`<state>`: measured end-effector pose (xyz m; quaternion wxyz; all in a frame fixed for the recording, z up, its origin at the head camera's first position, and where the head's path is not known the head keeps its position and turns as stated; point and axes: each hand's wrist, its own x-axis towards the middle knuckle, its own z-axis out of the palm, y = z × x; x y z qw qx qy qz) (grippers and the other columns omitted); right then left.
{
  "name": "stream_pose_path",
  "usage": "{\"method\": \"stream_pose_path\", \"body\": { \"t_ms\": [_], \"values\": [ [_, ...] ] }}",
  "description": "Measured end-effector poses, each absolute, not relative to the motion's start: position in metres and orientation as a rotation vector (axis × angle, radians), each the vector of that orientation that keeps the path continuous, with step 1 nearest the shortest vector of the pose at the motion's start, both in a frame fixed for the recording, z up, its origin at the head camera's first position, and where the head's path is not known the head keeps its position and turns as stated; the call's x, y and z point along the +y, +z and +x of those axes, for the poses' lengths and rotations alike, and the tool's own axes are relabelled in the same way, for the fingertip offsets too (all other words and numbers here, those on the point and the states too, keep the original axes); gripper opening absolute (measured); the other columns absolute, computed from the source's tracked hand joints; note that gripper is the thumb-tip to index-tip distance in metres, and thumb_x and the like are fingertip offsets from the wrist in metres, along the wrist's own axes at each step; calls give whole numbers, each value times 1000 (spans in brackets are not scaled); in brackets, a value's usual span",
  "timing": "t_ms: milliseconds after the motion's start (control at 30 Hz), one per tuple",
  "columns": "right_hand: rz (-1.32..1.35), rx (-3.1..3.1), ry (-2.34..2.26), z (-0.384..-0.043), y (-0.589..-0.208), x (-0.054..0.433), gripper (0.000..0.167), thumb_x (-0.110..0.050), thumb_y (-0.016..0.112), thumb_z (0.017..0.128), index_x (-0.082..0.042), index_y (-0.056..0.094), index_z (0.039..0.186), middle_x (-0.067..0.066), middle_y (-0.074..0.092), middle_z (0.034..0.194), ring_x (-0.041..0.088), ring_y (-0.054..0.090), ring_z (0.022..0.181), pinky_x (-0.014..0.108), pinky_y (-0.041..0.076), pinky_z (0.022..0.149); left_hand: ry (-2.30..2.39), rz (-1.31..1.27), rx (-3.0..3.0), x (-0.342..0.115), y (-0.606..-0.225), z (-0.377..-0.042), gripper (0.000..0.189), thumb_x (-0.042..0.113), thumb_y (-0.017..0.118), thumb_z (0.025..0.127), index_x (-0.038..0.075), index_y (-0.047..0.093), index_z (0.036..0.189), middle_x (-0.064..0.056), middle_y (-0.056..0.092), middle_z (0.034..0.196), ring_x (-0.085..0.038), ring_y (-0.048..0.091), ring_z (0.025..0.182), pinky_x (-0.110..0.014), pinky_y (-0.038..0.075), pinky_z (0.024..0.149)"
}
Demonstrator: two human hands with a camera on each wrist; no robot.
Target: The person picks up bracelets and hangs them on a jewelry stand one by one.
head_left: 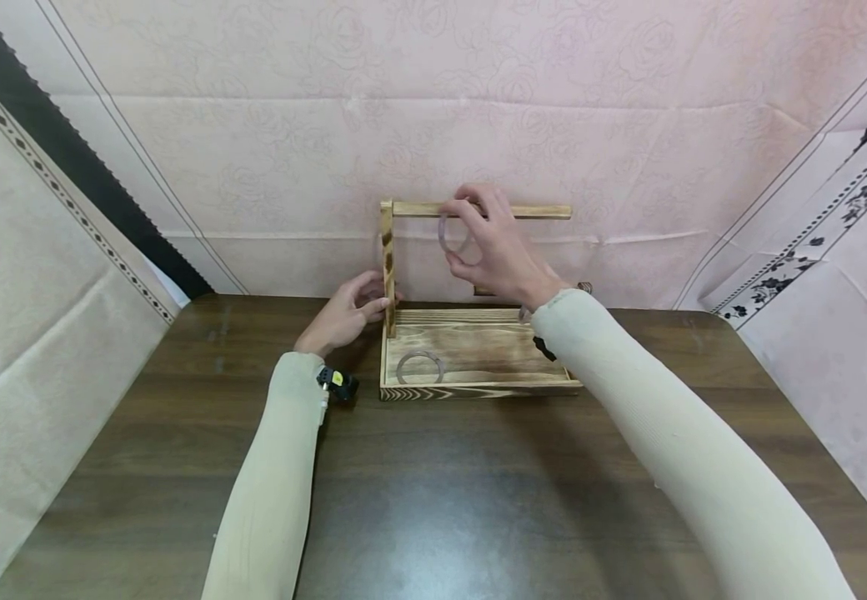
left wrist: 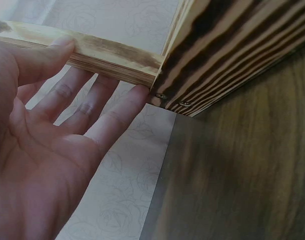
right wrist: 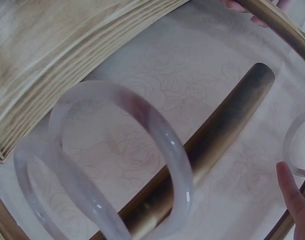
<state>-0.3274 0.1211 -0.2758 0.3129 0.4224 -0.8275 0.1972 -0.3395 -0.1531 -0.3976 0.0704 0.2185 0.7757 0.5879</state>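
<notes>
A wooden display stand has a tray base (head_left: 478, 391), an upright post (head_left: 388, 275) at its left and an upper bar (head_left: 546, 212). My left hand (head_left: 351, 312) grips the post low down, thumb on its near edge and fingers behind it, as the left wrist view shows. With thumb and fingertips my right hand (head_left: 493, 246) pinches a translucent pale bangle (head_left: 443, 233), which overlaps the upper bar. Two more bangles (right wrist: 180, 165) hang around the lower bar (right wrist: 237, 105), mostly hidden behind my right forearm in the head view. Another bangle (head_left: 400, 367) lies at the tray's front left.
The stand is near the back edge of a dark wood table (head_left: 418, 492). Close behind rises a pale floral cloth (head_left: 313, 150). Further cloth panels (head_left: 36, 275) flank the table at left and right. Screw heads (left wrist: 185, 104) show on the stand's side.
</notes>
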Motion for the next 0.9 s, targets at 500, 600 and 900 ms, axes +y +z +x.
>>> {"method": "stream_pose_path", "body": {
  "t_ms": [500, 600, 900],
  "values": [
    [1089, -2236, 477, -324, -273, 111, 52, -13, 76, 85, -10, 56, 133, 14, 48, 133, 31, 43, 122, 39, 47, 99, 1787, 661, 2315, -153, -396, -339, 41, 7, 54, 105, 0, 46, 144, -26, 60, 137, -41, 57, 130, -52, 53, 108],
    [1083, -2245, 486, -323, -273, 109, 52, -13, 77, 85, -10, 56, 132, 15, 48, 133, 31, 44, 122, 38, 48, 100, 1772, 655, 2330, -153, -396, -338, 41, 10, 54, 105, 1, 47, 145, -24, 61, 136, -38, 58, 128, -52, 53, 107],
    [1078, -2237, 473, -323, -273, 105, 52, -12, 77, 84, -10, 56, 131, 14, 49, 132, 30, 45, 122, 38, 48, 99, 1777, 663, 2332, -152, -397, -339, 40, 10, 54, 105, 1, 47, 144, -24, 62, 136, -37, 59, 127, -51, 54, 106]
  ]
}}
